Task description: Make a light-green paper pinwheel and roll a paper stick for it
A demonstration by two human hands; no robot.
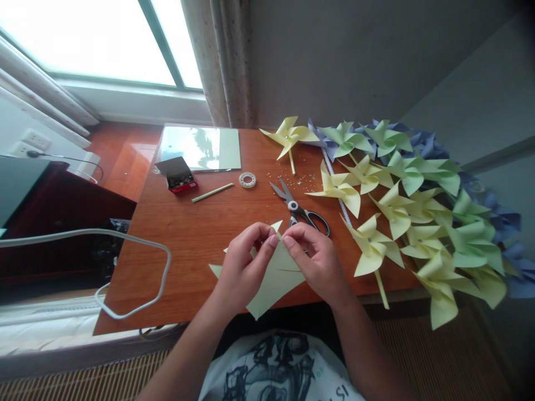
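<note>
You are wearing a white shirt with dark print (276,373), and just beyond it a pale green paper (273,278) is hanging between your hands over the near edge of the table (184,245). Your left hand (246,264) is pinching the paper near its upper corner, thumb and forefinger pressed together on it. Your right hand (315,259) is pinching just beside, its fingertips nearly meeting the left ones. A slit is running in from the paper's right edge, and pale points are showing past your left knuckles.

To your left, a white cable (168,256) is looping over the table edge. To your right, yellow pinwheels (373,245) are lying closest, with green pinwheels (472,242) and bluish-purple pinwheels (428,143) crowding beside and behind them.

Past your hands, scissors (293,206) are lying with their blades parted, pointing away from you. Farther out, a thin pale stick (213,192) is resting between an open red box (179,175) and a tape roll (247,180); small crumbs (307,182) are dotting the wood. A clear-wrapped pack (200,147) is lying behind the box, and beyond the table a curtain (228,61) is hanging beside the bright window (96,39).
</note>
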